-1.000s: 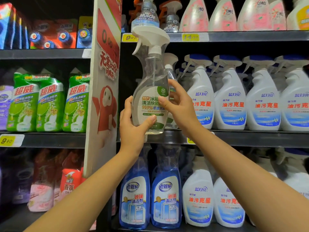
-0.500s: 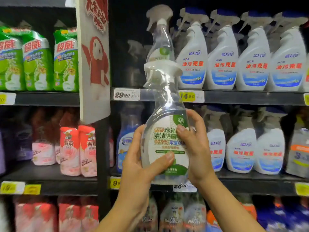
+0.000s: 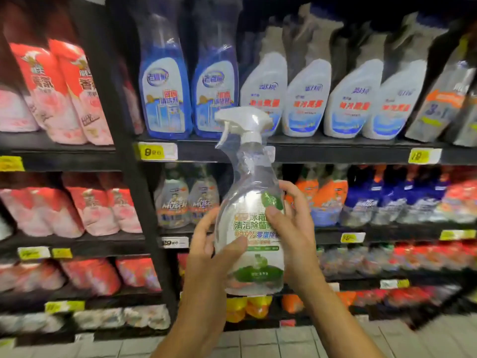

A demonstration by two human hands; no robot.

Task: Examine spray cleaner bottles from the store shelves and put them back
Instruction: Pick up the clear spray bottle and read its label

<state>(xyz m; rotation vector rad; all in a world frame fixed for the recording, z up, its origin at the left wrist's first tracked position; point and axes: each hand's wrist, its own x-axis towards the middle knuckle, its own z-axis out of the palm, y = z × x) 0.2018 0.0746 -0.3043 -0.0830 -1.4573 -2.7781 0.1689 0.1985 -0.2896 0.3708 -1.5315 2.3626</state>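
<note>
Clear spray bottle [image 3: 249,228], white trigger, green-white label

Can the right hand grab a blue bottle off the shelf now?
Probably not yet: the right hand grips the clear spray bottle, sharing it with the left hand. Nothing else blocks the blue bottles above, if it lets go.

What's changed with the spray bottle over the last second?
The spray bottle was lowered and drawn toward the person, and the view tipped down with it. The left hand and right hand kept gripping its sides, nothing was let go, and it stayed upright.
</note>
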